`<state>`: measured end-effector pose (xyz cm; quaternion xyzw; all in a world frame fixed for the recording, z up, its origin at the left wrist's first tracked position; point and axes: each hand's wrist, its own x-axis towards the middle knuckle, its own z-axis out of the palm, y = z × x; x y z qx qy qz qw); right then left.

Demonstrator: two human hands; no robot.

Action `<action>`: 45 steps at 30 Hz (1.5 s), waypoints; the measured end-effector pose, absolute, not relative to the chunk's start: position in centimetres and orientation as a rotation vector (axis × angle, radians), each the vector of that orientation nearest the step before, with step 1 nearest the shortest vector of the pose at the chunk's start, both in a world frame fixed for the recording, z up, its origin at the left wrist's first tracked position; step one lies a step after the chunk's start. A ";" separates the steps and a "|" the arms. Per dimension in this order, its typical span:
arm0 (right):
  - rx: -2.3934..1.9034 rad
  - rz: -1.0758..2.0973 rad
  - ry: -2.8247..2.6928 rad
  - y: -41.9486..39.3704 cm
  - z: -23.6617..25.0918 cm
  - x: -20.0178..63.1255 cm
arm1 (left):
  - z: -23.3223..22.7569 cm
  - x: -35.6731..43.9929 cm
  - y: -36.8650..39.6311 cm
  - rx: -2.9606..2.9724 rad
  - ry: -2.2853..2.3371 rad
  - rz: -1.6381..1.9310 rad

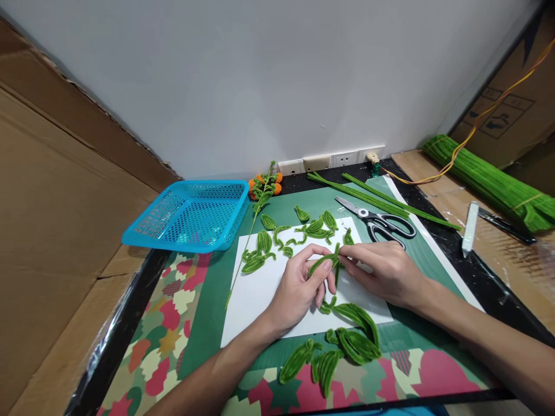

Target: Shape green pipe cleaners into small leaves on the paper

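My left hand [301, 283] is closed around a green fuzzy pipe-cleaner leaf [321, 262], whose thin stem hangs down between my hands. With thumb and fingers together, my right hand [388, 270] pinches the same piece near its upper end; the fingertips partly hide the exact grip. Beneath both hands lies a white sheet [249, 294]. Several small pipe-cleaner leaves [256, 263] are scattered on its far side. Closer to me, larger leaf pieces [358, 345] rest on the green mat and the patterned strip.
Grey-handled scissors [377, 219] lie beyond my right hand, near loose green pipe cleaners [368, 199]. At the left sits a blue basket [186, 245]. A finished-looking sprig with orange balls [265, 186] leans by the wall. On the right are a bundle of pipe cleaners [489, 179] and a white tool [470, 229].
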<state>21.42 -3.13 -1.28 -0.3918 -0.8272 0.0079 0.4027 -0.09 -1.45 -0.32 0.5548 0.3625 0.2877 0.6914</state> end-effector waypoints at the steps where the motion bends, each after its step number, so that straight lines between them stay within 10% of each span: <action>1: -0.985 0.016 -2.090 -3.2 -1.3 21.4 | -0.3 -0.1 -1.5 1.239 0.814 0.645; 32: -0.941 0.071 -2.130 -3.6 -2.0 21.0 | -0.4 0.0 -1.2 1.172 0.820 0.676; 45: -0.825 0.717 -1.820 -2.9 -0.6 21.2 | 0.2 -0.4 -1.4 1.022 0.692 0.523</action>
